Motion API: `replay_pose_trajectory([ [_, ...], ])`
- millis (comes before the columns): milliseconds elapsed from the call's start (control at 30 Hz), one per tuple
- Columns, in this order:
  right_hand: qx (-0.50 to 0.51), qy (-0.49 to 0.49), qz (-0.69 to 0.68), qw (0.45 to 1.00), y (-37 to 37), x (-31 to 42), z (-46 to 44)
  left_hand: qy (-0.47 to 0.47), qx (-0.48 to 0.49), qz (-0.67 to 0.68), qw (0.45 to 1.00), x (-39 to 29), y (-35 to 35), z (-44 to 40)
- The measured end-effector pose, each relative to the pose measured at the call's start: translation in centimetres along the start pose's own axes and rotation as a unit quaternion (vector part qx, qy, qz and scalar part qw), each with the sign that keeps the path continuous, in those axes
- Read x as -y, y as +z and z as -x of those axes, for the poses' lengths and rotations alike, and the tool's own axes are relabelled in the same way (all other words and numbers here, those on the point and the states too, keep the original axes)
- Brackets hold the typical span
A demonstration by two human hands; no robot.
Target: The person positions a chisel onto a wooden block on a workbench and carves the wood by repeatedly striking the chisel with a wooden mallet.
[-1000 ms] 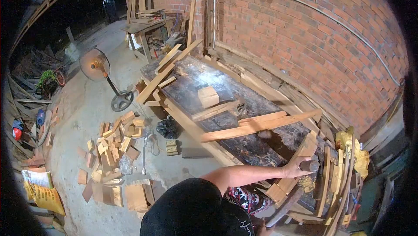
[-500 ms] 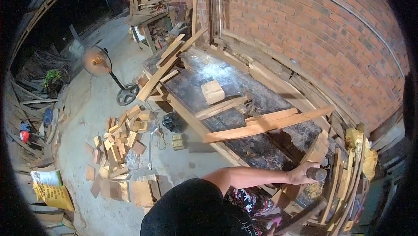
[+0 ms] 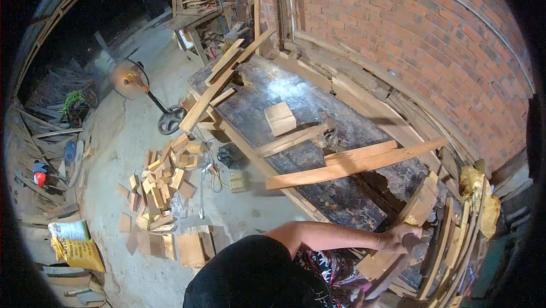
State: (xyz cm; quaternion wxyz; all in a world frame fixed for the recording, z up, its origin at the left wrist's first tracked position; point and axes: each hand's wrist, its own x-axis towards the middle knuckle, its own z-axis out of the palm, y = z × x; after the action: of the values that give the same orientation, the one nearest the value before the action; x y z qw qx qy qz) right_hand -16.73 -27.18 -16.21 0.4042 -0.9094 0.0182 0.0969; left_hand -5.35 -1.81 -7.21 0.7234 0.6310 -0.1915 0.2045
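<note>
My left hand (image 3: 393, 240) is closed around a dark, round-ended tool (image 3: 410, 241), above a light wooden block (image 3: 418, 210) at the right end of the dark worktop. At the bottom edge, my right hand (image 3: 359, 296), partly cut off, is wrapped round the lower end of a dark wooden bar (image 3: 388, 277). The bar slants up toward the tool; whether they touch is unclear. Another light wood piece (image 3: 372, 267) lies below my left wrist. A long reddish board (image 3: 358, 166) lies across the worktop (image 3: 307, 103).
Cut blocks (image 3: 156, 188) are heaped on the floor at left, near a fan (image 3: 132, 80) and a socket box (image 3: 238, 182). A square block (image 3: 280, 118) sits on the worktop. Long strips (image 3: 466, 234) line the right side, and a brick wall (image 3: 398, 41) stands behind.
The view has shifted, so the worktop shows slightly differently. The dark bar first moved away from my left hand, then came back up close to the tool. Both hands keep their hold.
</note>
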Motion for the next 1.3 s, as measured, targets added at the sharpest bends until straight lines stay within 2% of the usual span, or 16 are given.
replay_pose_trajectory([
  [133, -0.008, -0.023, 0.038, 0.999, 0.7, -1.0, -0.9, 0.007, 0.039, -0.036, 0.999, 0.5, -0.2, 0.6],
  [200, -0.02, -0.043, 0.051, 0.998, 1.6, -2.3, -1.4, -0.043, 0.079, -0.054, 0.994, -0.5, 0.1, 1.1],
  [267, -0.069, -0.044, -0.083, 0.993, 3.4, -1.3, -1.4, 0.087, 0.077, 0.012, 0.993, 4.7, 3.1, 2.9],
  [300, -0.068, -0.081, -0.044, 0.993, 3.4, -3.2, -1.5, 0.088, 0.133, -0.063, 0.985, 3.6, 3.0, 2.9],
  [333, -0.016, -0.006, -0.21, 0.977, 3.6, -1.6, -1.1, 0.097, 0.184, -0.138, 0.968, 2.7, 2.6, 2.6],
  [367, -0.026, 0.03, -0.249, 0.968, 3.9, -1.3, -0.6, 0.136, 0.171, -0.163, 0.962, 1.0, 3.0, 3.0],
  [433, -0.077, 0.053, -0.227, 0.969, 3.8, -1.5, 1.4, 0.229, 0.167, -0.195, 0.939, -0.1, 4.3, 4.3],
  [500, -0.124, 0.074, -0.207, 0.968, 2.8, -1.3, 3.1, 0.265, 0.225, -0.2, 0.916, -0.5, 5.4, 5.5],
  [600, -0.228, 0.067, -0.2, 0.951, -0.3, 4.6, 6.3, 0.248, 0.281, -0.162, 0.913, -1.9, 6.4, 6.7],
  [633, -0.216, 0.079, -0.261, 0.938, -1.1, 4.3, 7.2, 0.263, 0.276, -0.173, 0.908, -1.8, 6.6, 6.8],
  [767, -0.287, 0.022, -0.197, 0.937, -1.4, 0.3, 10.0, 0.259, 0.263, -0.165, 0.915, -2.5, 6.4, 6.1],
  [800, -0.319, -0.004, -0.156, 0.935, -1.3, -0.2, 10.4, 0.214, 0.3, -0.191, 0.91, -2.0, 5.9, 6.3],
  [900, -0.315, 0.049, -0.207, 0.925, -1.1, -1.9, 11.8, 0.231, 0.26, -0.189, 0.919, -1.5, 5.7, 4.8],
  [1100, -0.318, 0.026, -0.269, 0.909, -2.7, 1.8, 12.1, 0.214, 0.181, -0.174, 0.944, -1.4, 5.9, 3.5],
  [1167, -0.286, 0.007, -0.263, 0.921, -3.7, 3.1, 12.3, 0.124, 0.197, -0.234, 0.944, -2.2, 6.0, 3.4],
  [1300, -0.3, 0.016, -0.291, 0.909, -5.1, 6.2, 12.2, 0.159, 0.088, -0.198, 0.963, -1.9, 6.6, 3.2],
])
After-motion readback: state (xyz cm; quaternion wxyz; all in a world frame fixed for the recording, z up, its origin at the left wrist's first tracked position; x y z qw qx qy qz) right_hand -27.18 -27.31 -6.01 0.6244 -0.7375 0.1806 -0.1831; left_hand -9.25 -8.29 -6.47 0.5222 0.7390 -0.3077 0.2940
